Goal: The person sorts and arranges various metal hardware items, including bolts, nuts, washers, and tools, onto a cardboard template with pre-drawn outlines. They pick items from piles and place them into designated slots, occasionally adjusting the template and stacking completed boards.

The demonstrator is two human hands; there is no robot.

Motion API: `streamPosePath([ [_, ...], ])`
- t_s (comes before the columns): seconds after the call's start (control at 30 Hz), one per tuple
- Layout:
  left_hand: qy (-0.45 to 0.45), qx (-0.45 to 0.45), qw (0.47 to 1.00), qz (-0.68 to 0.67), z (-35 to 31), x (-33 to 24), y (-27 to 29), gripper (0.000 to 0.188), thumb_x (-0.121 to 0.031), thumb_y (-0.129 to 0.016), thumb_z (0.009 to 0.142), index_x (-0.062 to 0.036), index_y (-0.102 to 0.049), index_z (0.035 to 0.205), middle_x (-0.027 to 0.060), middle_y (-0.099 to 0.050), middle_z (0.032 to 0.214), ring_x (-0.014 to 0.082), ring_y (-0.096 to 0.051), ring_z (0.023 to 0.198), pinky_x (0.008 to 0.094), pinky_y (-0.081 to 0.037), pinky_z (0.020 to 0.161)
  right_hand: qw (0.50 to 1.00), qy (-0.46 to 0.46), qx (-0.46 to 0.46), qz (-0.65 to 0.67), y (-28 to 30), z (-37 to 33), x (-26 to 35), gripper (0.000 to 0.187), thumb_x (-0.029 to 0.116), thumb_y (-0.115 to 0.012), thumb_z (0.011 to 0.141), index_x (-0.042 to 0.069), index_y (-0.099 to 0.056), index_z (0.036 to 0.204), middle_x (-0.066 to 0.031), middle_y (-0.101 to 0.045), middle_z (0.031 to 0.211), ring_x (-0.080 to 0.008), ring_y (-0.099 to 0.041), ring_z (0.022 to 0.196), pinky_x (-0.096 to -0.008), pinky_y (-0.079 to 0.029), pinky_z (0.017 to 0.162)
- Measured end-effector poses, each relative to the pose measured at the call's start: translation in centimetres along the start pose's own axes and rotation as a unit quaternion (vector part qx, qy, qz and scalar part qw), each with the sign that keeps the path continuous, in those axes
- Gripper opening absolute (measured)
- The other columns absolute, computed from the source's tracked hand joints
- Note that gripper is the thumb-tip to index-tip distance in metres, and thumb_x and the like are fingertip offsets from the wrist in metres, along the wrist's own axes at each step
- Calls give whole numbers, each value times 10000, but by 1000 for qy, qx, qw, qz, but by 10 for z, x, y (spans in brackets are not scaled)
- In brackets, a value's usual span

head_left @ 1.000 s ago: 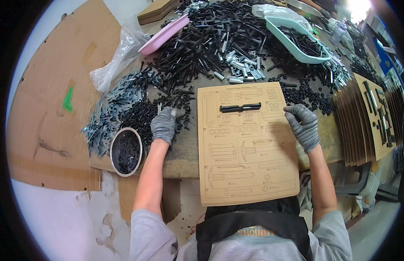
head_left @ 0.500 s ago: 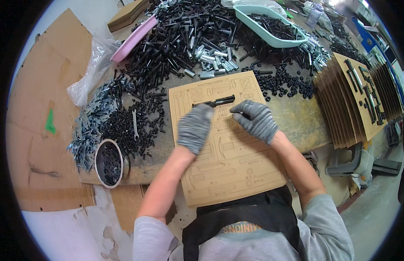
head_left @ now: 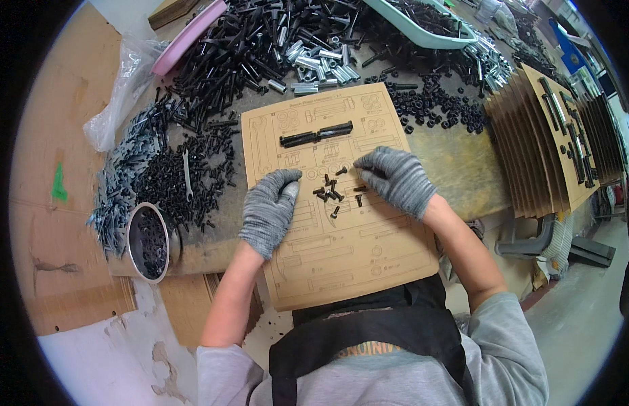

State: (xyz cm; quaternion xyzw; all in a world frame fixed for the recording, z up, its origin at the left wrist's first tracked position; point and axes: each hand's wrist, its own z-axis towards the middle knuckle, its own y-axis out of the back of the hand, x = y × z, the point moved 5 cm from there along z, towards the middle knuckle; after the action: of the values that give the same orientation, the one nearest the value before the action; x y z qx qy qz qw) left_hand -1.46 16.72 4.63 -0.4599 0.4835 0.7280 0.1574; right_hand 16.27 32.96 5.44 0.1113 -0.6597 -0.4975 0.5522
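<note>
Change: since the frame half a second back, both gloved hands have spread apart on the brown cardboard template sheet (head_left: 341, 250), and a small cluster of short black screws (head_left: 333, 193) now lies loose between them.
Left hand (head_left: 268, 211): grey knit glove, palm down, fingers loosely curled and grasping nothing; fingertips rest just left of the screws.
Right hand (head_left: 395, 179): grey glove, fingers bent with the tips pressed to the sheet just right of the cluster; whether they pinch a screw I cannot tell.
Screws: scattered about the sheet's middle, below the two long black rods (head_left: 317, 134) lying near its far edge.
Surroundings: heaps of black fasteners (head_left: 260, 47) past the far edge; round metal tin (head_left: 149, 242) by the bench's near-left corner.
Doing it well: probably sorting screws onto the printed outlines; take one at a time with the fingertips, keep the sheet pinned flat, and stop strays rolling toward the near edge.
</note>
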Motion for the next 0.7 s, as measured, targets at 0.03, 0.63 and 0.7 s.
streamPosePath([
  [0.03, -2, 13, 1000, 27, 1, -2, -1, 174, -120, -624, 892, -29, -676, 1031, 90, -687, 956, 171, -642, 862, 302, -519, 776, 1000, 5, 7, -12, 1, 5, 5, 248, 264, -650, 844, 83, -677, 1013, -124, -659, 928, -307, -642, 853, -393, -515, 782],
  [0.63, -132, 78, 966, 210, 51, -40, -45, 209, -230, -628, 851, -69, -696, 967, 107, -667, 919, 300, -626, 905, 391, -493, 814, 990, 132, 13, -43, -19, 54, 5, 170, 181, -621, 839, 124, -674, 990, -101, -654, 948, -300, -641, 870, -394, -520, 770],
  [0.7, -102, 40, 988, 113, 49, -23, -19, 237, -190, -548, 907, -84, -655, 1090, 133, -668, 1046, 316, -631, 981, 406, -492, 873, 993, 116, -17, -17, -7, 42, 4, 169, 176, -621, 848, 105, -681, 989, -111, -664, 939, -294, -643, 862, -392, -519, 773],
])
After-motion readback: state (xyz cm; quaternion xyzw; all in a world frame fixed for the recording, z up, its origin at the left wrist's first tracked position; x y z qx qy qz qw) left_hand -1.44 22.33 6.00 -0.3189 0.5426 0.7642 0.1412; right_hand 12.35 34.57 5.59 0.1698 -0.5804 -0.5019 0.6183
